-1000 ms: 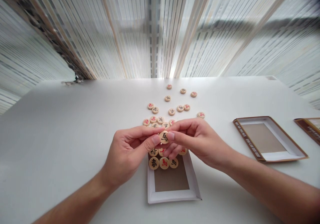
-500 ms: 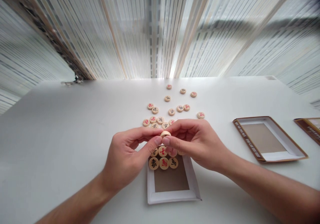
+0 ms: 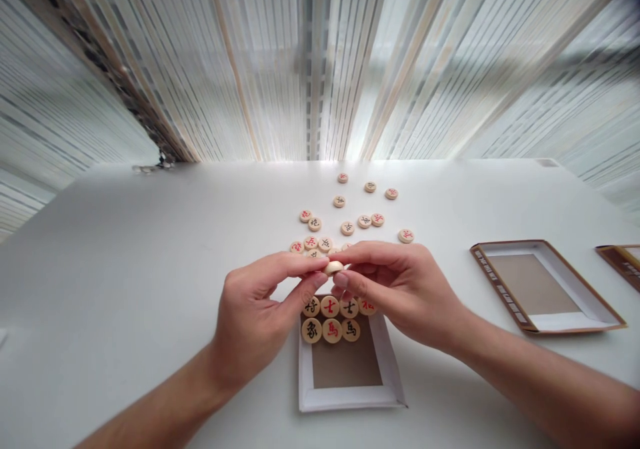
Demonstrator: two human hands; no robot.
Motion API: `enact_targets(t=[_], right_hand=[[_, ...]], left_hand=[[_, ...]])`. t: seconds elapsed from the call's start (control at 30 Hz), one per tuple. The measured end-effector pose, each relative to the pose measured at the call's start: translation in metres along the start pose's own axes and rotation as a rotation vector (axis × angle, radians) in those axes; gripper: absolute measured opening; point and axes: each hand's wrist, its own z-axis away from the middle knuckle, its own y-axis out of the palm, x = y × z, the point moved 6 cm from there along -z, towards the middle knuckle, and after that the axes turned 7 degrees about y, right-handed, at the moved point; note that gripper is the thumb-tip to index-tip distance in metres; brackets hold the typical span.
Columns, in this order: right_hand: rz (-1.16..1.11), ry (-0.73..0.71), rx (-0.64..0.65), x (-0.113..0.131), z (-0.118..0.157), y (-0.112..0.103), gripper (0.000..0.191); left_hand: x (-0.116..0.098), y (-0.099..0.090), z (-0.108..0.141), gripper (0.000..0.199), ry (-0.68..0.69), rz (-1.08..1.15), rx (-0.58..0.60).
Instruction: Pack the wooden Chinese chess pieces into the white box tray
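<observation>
Between the fingertips of my left hand [image 3: 267, 302] and my right hand [image 3: 400, 295] is a round wooden Chinese chess piece [image 3: 334, 269], tilted so its face is hard to read. Both hands pinch it above the far end of a shallow cardboard box tray [image 3: 353, 399]. Inside that tray lie several flat pieces in two rows, among them a black-marked piece [image 3: 311, 331] and a red-marked one [image 3: 332, 331]. My hands partly hide the tray's far end and some pieces behind it.
Loose chess pieces [image 3: 365, 221] lie scattered on the white table [image 3: 125, 289] beyond my hands. To the right are a second cardboard tray [image 3: 575, 322] with brown printed sides and part of another box [image 3: 617, 262]. Striped curtains [image 3: 280, 62] hang behind the table's far edge.
The held piece has turned a little in my fingers, its side now more toward me. The whole view has shifted slightly, and more of the tray's far row shows.
</observation>
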Motion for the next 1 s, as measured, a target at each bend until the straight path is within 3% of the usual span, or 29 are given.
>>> enact_targets(t=[0.27, 0.57, 1.0], right_hand=[[-0.191, 0.118, 0.001, -0.004, -0.004, 0.000, 0.030], [-0.246, 0.195, 0.048, -0.006, -0.006, 0.002, 0.030], [-0.254, 0.255, 0.033, -0.011, -0.006, -0.001, 0.035]], left_hand=[[0.007, 0.002, 0.001, 0.028, -0.121, 0.116, -0.021], [0.015, 0.007, -0.003, 0.020, -0.349, 0.365, -0.048], [0.018, 0.008, -0.002, 0.019, -0.404, 0.430, -0.057]])
